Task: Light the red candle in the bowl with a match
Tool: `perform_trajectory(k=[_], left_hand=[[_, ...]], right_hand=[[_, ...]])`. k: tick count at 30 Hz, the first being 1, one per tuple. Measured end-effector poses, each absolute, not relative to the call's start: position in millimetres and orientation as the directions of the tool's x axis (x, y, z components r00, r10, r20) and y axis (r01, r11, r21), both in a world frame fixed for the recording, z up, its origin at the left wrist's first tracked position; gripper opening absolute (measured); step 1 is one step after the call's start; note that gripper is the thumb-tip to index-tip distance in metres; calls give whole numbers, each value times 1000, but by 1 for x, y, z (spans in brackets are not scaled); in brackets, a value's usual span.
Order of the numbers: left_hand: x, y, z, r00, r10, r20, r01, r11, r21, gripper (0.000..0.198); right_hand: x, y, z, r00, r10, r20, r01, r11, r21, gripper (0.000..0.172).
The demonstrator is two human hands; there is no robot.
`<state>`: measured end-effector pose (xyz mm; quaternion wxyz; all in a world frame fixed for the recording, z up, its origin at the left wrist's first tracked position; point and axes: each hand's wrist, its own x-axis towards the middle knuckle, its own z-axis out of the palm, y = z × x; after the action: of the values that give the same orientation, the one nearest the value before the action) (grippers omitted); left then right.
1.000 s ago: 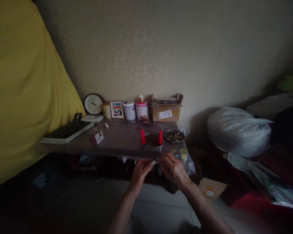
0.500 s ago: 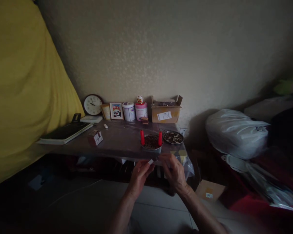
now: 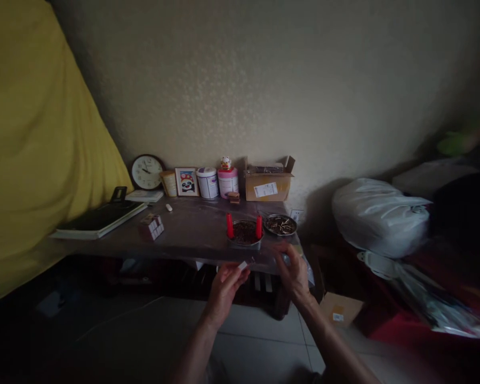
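Observation:
Below the table's front edge, my left hand [image 3: 226, 288] is closed around a small matchbox [image 3: 243, 265], whose pale end sticks out past the fingertips. Tiny light specks show just beyond it, too small to name. My right hand [image 3: 294, 269] is a short way to the right, fingers bent and pinched, their tips smeared by motion; whatever is between them cannot be made out. On the table ahead, two red candles [image 3: 229, 226] stand upright in a round metal dish [image 3: 244, 245] of dark grains. Beside it, a round tray [image 3: 280, 232] holds scattered matchsticks.
A wrapped stack of small boxes [image 3: 151, 228] lies on the table [image 3: 192, 224]. At the back are a clock [image 3: 147, 172], cup, panda picture, two tins and a cardboard box [image 3: 267, 186]. White bags [image 3: 378, 216] are at right; a yellow cloth [image 3: 36, 149] hangs left.
My right hand has moved right, away from the matchbox in my left hand, and the gap between the hands has widened. The view has shifted slightly.

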<state>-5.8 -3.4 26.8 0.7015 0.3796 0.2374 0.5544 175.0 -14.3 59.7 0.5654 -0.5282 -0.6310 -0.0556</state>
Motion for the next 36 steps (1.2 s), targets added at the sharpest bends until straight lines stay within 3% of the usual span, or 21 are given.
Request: perform_trajectory(k=[4, 9, 13, 18, 23, 28, 32, 36], left_hand=[[-5, -4, 26, 279, 955, 102, -601, 91, 794, 18], [-5, -2, 24, 279, 954, 114, -609, 84, 789, 17], [-3, 0, 22, 273, 956, 105, -602, 85, 794, 18], [-4, -2, 25, 259, 960, 111, -614, 75, 786, 19], [-7, -4, 26, 267, 959, 97, -601, 87, 795, 19], [-6, -3, 26, 254, 964, 74, -594, 95, 799, 22], [-6, -3, 26, 246, 966, 80, -597, 87, 797, 21], [-5, -4, 28, 251, 963, 96, -588, 73, 806, 20]], right_hand=[[158, -26, 63, 111, 649, 753, 663, 516, -542, 8], [142, -33, 63, -102, 597, 796, 686, 622, -379, 11], [142, -40, 71, -97, 542, 835, 696, 637, -332, 16], [150, -28, 60, -197, 566, 801, 768, 596, -232, 18], [169, -9, 51, 156, 626, 764, 755, 423, -501, 11], [173, -15, 59, 264, 654, 709, 652, 420, -631, 15], [162, -23, 64, 271, 682, 680, 568, 457, -684, 13], [148, -28, 62, 117, 679, 725, 576, 548, -606, 9]])
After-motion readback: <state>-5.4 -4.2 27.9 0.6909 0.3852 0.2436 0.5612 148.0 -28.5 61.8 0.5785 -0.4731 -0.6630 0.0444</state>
